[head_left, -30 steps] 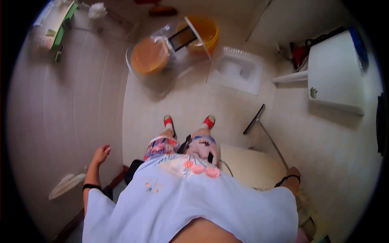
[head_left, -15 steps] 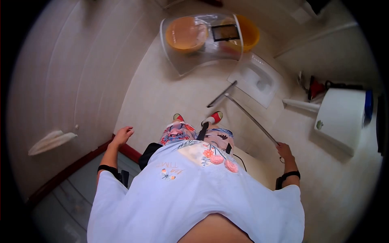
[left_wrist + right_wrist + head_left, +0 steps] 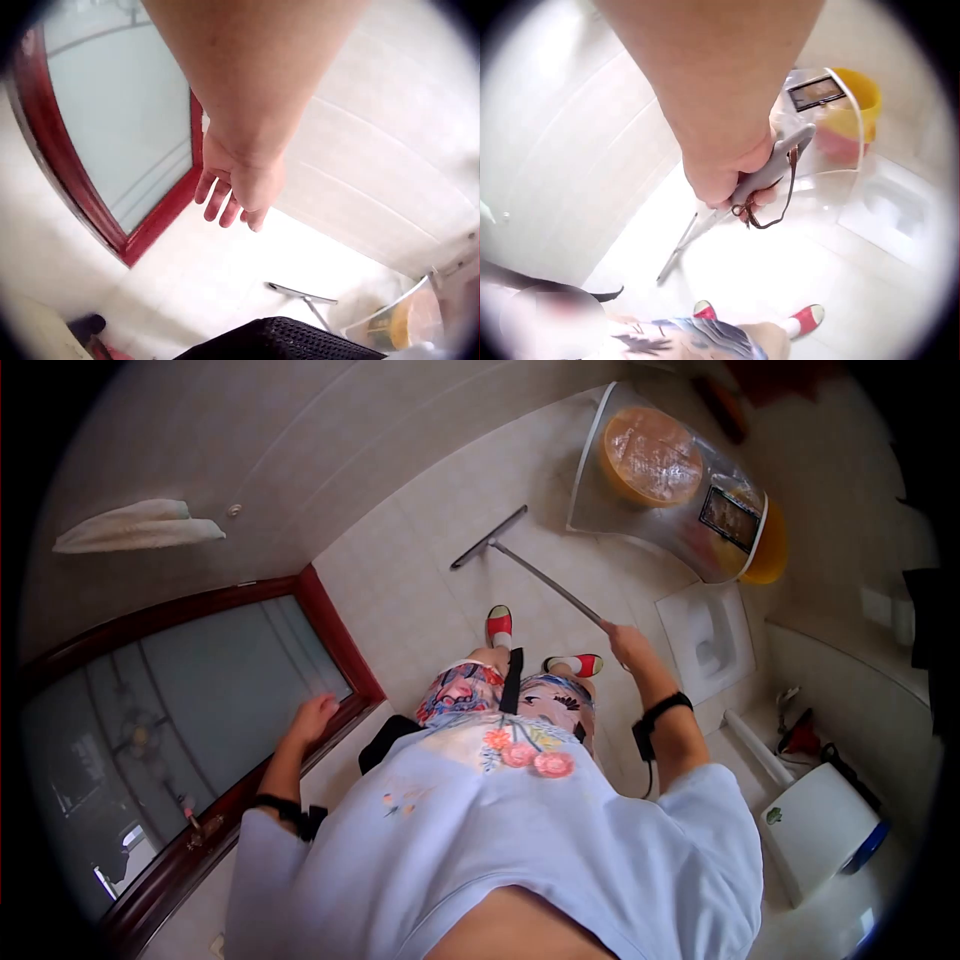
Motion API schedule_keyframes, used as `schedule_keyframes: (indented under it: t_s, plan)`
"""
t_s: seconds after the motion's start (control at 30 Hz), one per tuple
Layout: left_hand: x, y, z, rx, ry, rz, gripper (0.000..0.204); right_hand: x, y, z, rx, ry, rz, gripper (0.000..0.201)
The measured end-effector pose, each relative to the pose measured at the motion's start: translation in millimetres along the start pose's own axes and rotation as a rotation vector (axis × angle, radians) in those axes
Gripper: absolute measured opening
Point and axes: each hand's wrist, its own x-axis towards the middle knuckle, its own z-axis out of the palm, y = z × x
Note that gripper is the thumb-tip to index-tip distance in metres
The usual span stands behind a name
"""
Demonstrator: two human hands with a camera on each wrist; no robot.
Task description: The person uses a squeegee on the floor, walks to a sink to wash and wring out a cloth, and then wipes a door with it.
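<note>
The right hand [image 3: 628,646] grips the upper end of a long-handled squeegee [image 3: 550,585], whose black blade rests on the tiled floor in front of the feet. In the right wrist view the fingers of the right hand [image 3: 731,180] curl round the grey handle [image 3: 761,178], from which a brown cord loop hangs. The left hand [image 3: 316,718] hangs in the air beside the red-framed glass door, holding nothing. Its fingers are loosely bent and spread in the left wrist view, where the left hand [image 3: 240,184] touches nothing.
A transparent cover [image 3: 690,545] lies over an orange basin [image 3: 652,457] near a yellow bucket [image 3: 768,545]. A squat toilet [image 3: 708,640] is set in the floor. A white cabinet [image 3: 820,830] stands at the right; a red door frame [image 3: 335,630] and a pale cloth [image 3: 140,527] are at the left.
The squeegee has swung leftward and forward across the floor in the right hand. The head view has turned left, bringing the glass door into sight, and the feet have stepped.
</note>
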Motion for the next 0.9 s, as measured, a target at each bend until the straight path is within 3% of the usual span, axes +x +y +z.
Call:
schedule_keyframes:
  t_s: [0.07, 0.13, 0.27, 0.37, 0.47, 0.57, 0.63, 0.7, 0.8, 0.83, 0.9]
  plan:
    - [-3, -6, 7, -0.024, -0.050, -0.067, 0.034, 51, -20, -8, -0.070, -0.088, 0.107, 0.040]
    - [-16, -13, 13, -0.088, -0.033, -0.140, 0.034, 80, -24, -13, -0.106, -0.069, 0.101, 0.039]
    - [-23, -51, 38, -0.241, 0.034, -0.192, 0.034, 65, 1, -39, -0.099, -0.102, 0.207, 0.041]
    - [-24, -61, 50, -0.282, 0.058, -0.239, 0.035, 33, 50, -61, -0.122, -0.123, 0.276, 0.042]
    - [-36, -1, 35, -0.249, 0.043, -0.142, 0.034, -7, 116, -79, -0.085, -0.087, 0.364, 0.037]
    - [-36, 17, 37, -0.229, -0.002, -0.136, 0.035, -53, 192, -87, -0.050, -0.036, 0.477, 0.032]
    - [-38, 32, 38, -0.246, -0.014, -0.160, 0.035, -98, 215, -117, -0.034, -0.030, 0.551, 0.032]
    - [-43, 39, 42, -0.299, -0.013, -0.171, 0.034, -130, 295, -103, -0.080, 0.049, 0.485, 0.029]
    - [-46, 38, 48, -0.274, -0.015, -0.201, 0.034, -177, 326, -129, -0.448, 0.091, 0.555, 0.024]
    - [-44, 38, 47, -0.259, -0.036, -0.199, 0.034, -182, 345, -126, -0.641, 0.096, 0.402, 0.019]
    - [-40, 42, 44, -0.246, -0.059, -0.200, 0.034, -195, 362, -124, -0.728, 0.047, 0.553, 0.018]
